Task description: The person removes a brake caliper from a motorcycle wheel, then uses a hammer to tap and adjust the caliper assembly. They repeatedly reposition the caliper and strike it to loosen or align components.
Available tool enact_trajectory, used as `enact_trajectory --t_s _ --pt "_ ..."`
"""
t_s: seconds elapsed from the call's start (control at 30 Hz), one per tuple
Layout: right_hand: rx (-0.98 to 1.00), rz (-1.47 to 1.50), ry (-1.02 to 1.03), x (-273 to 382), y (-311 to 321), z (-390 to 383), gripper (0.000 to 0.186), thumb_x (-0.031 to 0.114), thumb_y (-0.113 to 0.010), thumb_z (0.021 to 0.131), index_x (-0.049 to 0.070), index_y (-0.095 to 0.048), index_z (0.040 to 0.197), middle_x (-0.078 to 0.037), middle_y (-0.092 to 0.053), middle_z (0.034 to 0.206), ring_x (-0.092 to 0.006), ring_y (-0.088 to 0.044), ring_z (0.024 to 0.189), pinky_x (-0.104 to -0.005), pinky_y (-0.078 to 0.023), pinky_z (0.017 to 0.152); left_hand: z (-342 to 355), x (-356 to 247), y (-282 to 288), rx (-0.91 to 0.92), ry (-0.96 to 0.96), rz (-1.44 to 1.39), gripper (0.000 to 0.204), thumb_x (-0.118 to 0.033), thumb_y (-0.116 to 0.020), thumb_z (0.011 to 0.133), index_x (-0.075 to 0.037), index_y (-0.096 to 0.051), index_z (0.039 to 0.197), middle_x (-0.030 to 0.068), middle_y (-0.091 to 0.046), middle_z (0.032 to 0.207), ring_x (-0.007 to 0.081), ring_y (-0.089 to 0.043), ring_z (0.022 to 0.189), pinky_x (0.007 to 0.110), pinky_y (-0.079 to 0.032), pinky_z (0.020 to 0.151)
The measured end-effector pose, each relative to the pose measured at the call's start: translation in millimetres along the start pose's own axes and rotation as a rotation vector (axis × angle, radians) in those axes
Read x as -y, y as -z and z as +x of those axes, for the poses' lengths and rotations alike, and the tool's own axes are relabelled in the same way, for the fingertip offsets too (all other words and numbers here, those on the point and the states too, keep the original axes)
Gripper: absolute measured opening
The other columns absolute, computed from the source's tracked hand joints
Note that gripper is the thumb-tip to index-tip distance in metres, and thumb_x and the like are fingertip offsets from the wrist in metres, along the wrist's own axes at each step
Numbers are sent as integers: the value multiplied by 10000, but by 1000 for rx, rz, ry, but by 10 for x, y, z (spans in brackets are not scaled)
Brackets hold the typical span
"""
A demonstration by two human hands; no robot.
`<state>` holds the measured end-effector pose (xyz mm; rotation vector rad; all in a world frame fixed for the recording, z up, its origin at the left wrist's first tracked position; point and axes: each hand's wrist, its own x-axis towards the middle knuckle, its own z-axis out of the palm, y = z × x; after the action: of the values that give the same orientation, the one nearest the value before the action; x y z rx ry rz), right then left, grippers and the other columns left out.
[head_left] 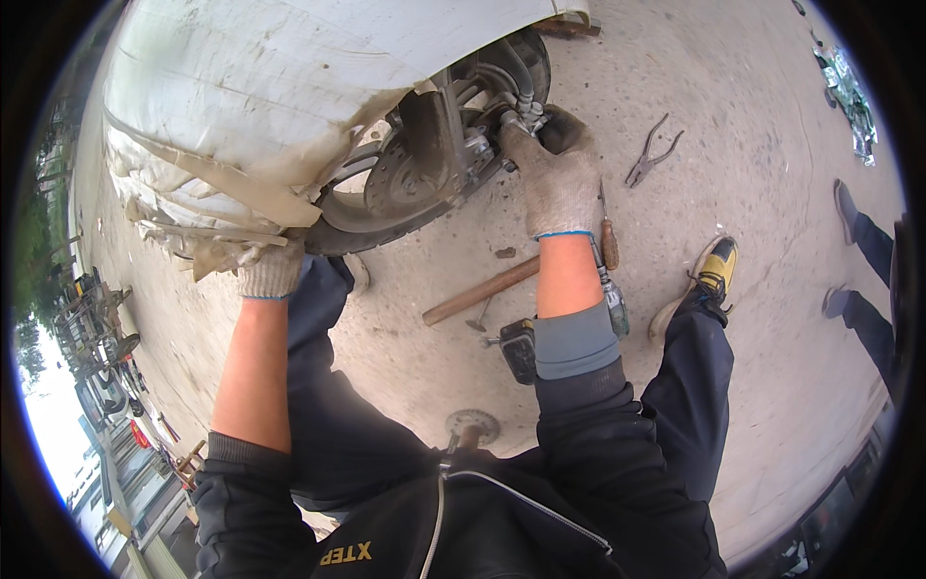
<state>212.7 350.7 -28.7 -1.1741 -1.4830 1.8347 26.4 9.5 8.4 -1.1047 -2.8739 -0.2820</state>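
A wheel (415, 174) with a dark tyre and a grey disc stands below a large body wrapped in dirty white sheeting (241, 106). My right hand (561, 183), in a knit work glove, is closed around a metal fitting (527, 114) beside the wheel hub. Its fingertips are partly hidden by the glove's back. At the lower left edge of the wrapping, near the tyre, my gloved left hand (270, 272) reaches up against the sheeting. Its fingers are hidden behind the torn edge.
Pliers (651, 154) lie on the concrete. Below my right hand are a wooden handle (482, 289), a screwdriver (609, 246), a bolt (477, 317) and a power tool with a black battery (519, 349). A round metal disc (487, 425) lies between my legs. Another person's legs (868, 251) stand right.
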Motion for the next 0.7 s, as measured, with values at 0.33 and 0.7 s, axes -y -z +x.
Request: enact_trajectory --t_s 0.33,0.7 --pt "4 53 -66 120 -8 5 536 180 -886 844 -149 -689 1219 -144 -788 984 -165 -718 865 -319 -591 786 -171 -148 -133 -143 133 -334 539 -301 -856 915 -38 -707 1361 127 -736 1302 268 -669 1175 417 -531 1059" --pt "60 262 -80 71 -3 -28 533 126 -883 846 -158 -673 1245 -151 -783 1062 -172 -731 927 -306 -606 825 -98 -99 -20 -27 92 -287 537 -234 -837 929 -11 -688 1394 117 -713 1359 270 -656 1221 408 -523 1080"
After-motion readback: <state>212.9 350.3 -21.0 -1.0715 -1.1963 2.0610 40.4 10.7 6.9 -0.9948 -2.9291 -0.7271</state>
